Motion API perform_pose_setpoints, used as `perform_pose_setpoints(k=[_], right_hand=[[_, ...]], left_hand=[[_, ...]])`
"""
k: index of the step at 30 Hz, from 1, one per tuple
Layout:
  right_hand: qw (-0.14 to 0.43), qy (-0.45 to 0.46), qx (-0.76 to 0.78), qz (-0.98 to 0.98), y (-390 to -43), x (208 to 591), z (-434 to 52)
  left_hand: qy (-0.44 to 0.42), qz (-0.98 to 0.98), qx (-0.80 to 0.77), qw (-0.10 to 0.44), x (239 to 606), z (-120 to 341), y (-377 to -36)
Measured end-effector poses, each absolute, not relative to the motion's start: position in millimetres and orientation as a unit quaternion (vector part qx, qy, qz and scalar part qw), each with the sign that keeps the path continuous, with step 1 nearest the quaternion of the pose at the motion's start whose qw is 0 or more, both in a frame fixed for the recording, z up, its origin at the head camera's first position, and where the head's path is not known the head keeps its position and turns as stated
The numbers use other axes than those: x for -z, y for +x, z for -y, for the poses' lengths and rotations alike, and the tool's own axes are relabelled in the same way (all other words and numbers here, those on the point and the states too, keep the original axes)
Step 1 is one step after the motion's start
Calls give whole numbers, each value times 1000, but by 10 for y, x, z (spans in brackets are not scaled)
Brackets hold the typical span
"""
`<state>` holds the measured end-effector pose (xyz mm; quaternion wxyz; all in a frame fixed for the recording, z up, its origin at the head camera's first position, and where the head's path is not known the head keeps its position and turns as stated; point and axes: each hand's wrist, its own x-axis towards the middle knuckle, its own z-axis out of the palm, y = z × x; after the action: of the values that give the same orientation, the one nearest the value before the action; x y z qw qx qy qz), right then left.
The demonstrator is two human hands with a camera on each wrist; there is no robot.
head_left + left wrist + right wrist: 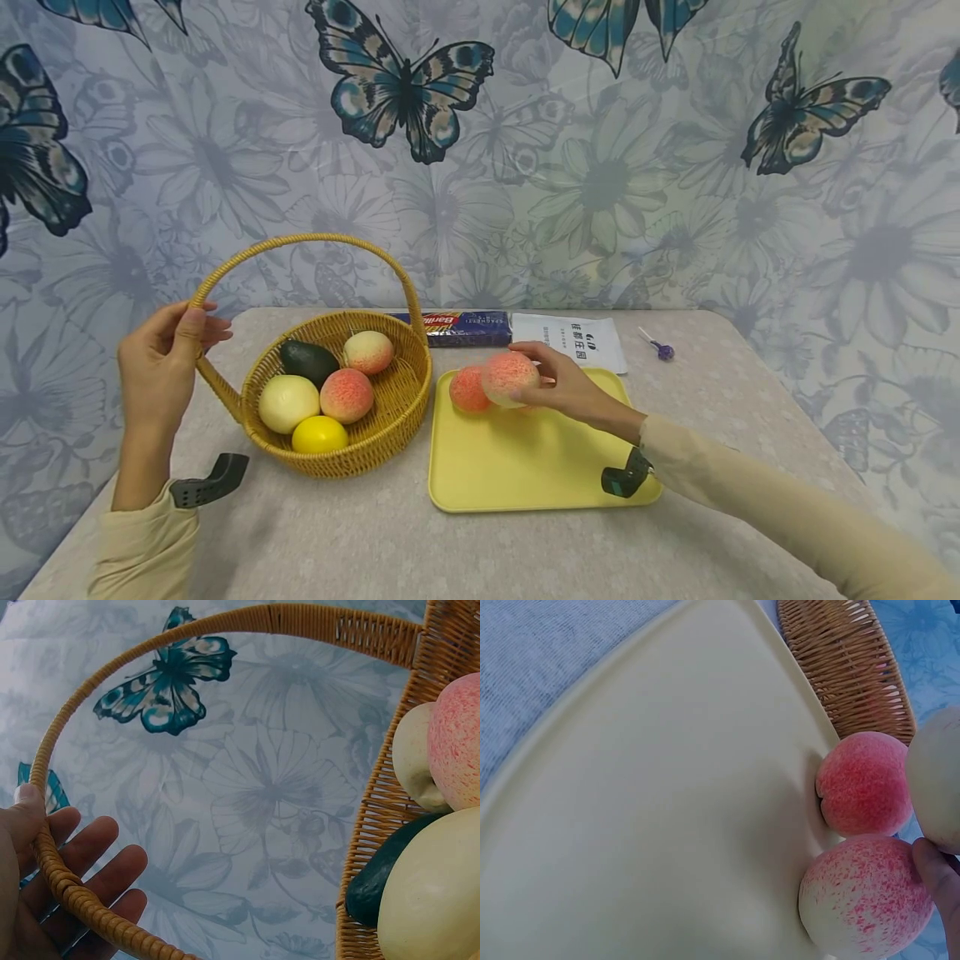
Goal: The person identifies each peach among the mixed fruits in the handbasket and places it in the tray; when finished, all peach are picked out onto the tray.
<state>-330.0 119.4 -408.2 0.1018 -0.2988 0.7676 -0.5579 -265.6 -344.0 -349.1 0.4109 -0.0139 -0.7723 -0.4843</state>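
Observation:
My left hand (pixel 159 367) grips the side of the handle (pixel 300 240) of a yellow wicker basket (pixel 408 417). Inside lie a dark green avocado (pixel 306 360), a pale round fruit (pixel 288 403), a yellow lemon (pixel 319 435) and two peaches, one redder (pixel 347 396) and one paler (pixel 368 352). Over the back of a yellow tray (pixel 517 475), my right hand (pixel 570 385) holds a pink-and-white peach (pixel 508 377) between thumb and fingers. Beneath it on the tray sit a red peach (pixel 865 784) and a speckled peach (pixel 864 900), the latter mostly hidden in the head view.
Behind the tray lie a blue spaghetti box (pixel 468 328) and a white printed packet (pixel 577 337). A purple lollipop (pixel 663 351) is at the back right. The basket stands close to the tray's left edge, and a butterfly-print cloth (pixel 660 208) hangs behind the table.

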Motion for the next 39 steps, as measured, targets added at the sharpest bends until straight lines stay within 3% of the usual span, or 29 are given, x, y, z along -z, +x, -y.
perform_pose_setpoints(k=[39], right_hand=[[29, -254, 613, -748, -3234, 4064, -1698]], left_hand=[[-12, 774, 483, 409, 3503, 3451, -2652]])
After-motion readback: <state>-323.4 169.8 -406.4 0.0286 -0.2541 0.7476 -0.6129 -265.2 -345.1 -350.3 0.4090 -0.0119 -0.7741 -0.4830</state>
